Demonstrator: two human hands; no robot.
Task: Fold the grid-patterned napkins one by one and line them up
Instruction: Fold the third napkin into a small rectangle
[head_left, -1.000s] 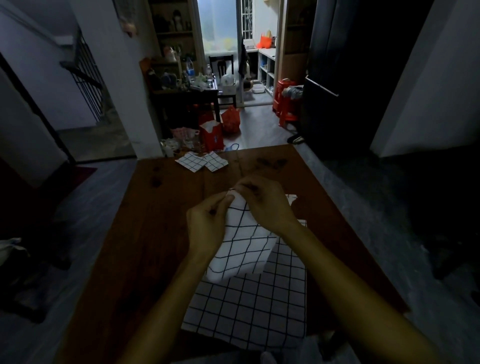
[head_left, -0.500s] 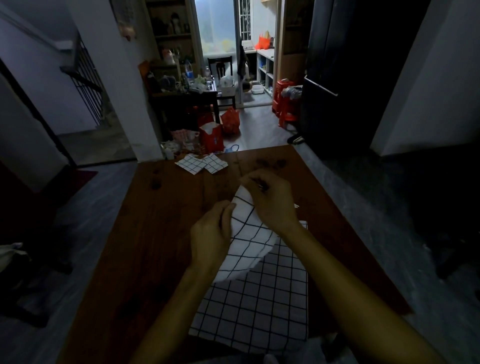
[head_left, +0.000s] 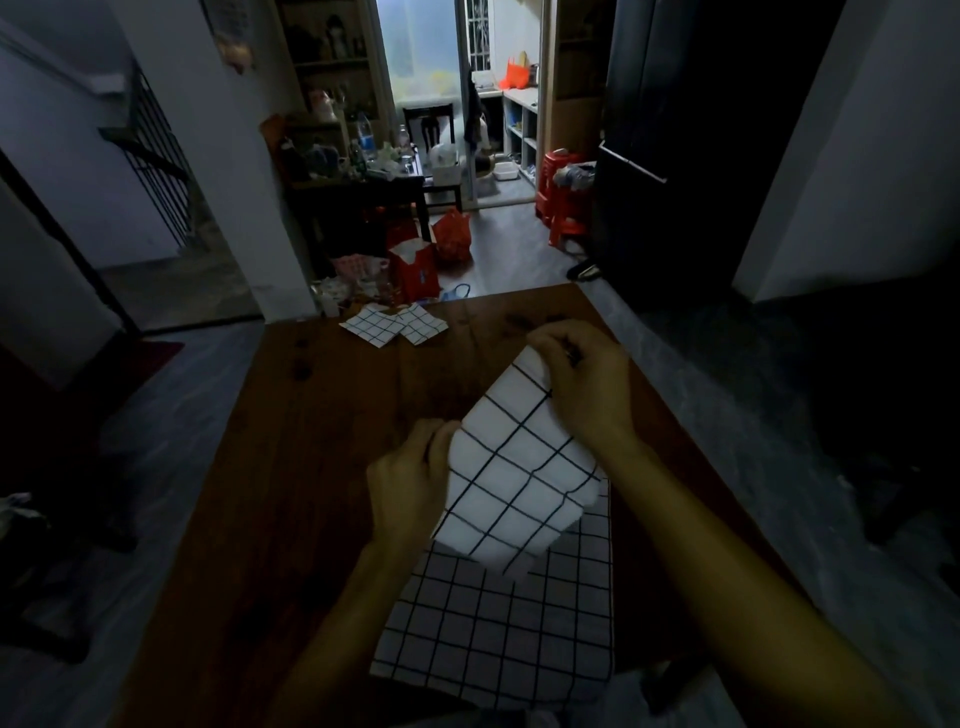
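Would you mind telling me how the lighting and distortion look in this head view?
Head view: dim overall, the only bright patch being the far doorway; the held napkin stands out, the wooden table stays dark; wide-angle bending curves the walls at the edges.

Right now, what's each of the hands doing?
Left hand: pinches the near left edge of the half-folded grid napkin.
Right hand: pinches the same napkin's far corner.

what the table is carrying

a dark wooden table (head_left: 311, 467) is filling the middle of the room. two small folded grid napkins (head_left: 393, 325) are lying side by side, touching, at its far edge. an unfolded grid cloth (head_left: 498, 623) is lying flat at the near edge.
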